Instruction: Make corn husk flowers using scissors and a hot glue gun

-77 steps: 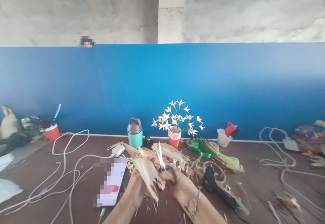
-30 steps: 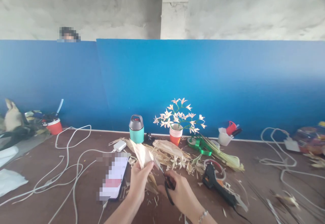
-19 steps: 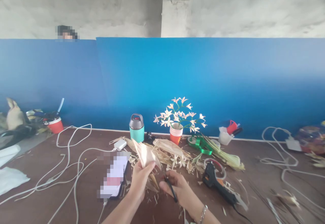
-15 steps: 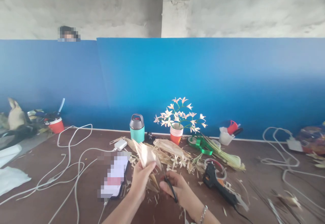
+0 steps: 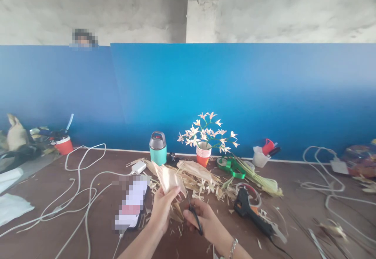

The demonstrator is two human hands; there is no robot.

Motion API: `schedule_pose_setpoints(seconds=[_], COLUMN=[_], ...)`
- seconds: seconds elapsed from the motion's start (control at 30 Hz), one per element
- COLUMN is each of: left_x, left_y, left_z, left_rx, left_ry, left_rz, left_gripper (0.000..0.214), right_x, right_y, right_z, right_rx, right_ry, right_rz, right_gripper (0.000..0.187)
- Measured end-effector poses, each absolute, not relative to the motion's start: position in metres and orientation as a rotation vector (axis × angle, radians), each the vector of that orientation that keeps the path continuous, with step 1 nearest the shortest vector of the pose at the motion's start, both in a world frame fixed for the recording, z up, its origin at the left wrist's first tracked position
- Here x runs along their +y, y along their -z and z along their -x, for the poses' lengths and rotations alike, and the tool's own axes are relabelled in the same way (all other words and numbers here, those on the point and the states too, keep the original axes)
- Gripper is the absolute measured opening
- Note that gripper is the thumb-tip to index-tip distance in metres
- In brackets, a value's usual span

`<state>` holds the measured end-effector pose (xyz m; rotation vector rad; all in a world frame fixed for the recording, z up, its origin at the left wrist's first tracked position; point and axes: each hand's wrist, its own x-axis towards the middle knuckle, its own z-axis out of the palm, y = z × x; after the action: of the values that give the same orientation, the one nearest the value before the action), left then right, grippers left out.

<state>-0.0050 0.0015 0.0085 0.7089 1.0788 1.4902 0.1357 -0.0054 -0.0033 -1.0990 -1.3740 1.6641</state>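
My left hand [image 5: 164, 206] pinches a pale, dry corn husk [image 5: 168, 178], thumb on top, its broad end angled up and to the left. In my right hand [image 5: 204, 218] are black-handled scissors [image 5: 194, 215], fingers closed round the handles. Their blades point up beside the right edge of the husk; whether they touch it I cannot tell. Beyond both hands lie more dried husks [image 5: 196, 169] and several loose husk flowers [image 5: 205, 186]. Small cut scraps are scattered on the brown table under my hands.
A stack of paper cups [image 5: 203, 155] holds husk flowers on green stems. Around it are a turquoise flask [image 5: 158, 149], green ribbon [image 5: 235, 169] and a black glue gun [image 5: 252, 214]. A phone [image 5: 132, 204] lies left, near white cables [image 5: 88, 196]. Blue partition [image 5: 205, 82] behind; a person's head shows above it.
Both hands stay nearly in place with the husk and the scissors. The view has shifted very slightly, and the person's head behind the partition has moved a little to the right.
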Motion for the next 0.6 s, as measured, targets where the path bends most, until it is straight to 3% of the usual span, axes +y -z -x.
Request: schedule_pose_setpoints(seconds=[0.6], left_x=[0.0], left_y=[-0.011], left_z=[0.003], left_rx=[1.12], left_ry=[-1.519], left_rz=[-0.733], left_gripper=[0.022], right_x=[-0.005], right_y=[0.016], right_z=[-0.136], right_rx=[-1.389], right_ry=[-1.624], right_rz=[1.016], right_gripper=[0.05])
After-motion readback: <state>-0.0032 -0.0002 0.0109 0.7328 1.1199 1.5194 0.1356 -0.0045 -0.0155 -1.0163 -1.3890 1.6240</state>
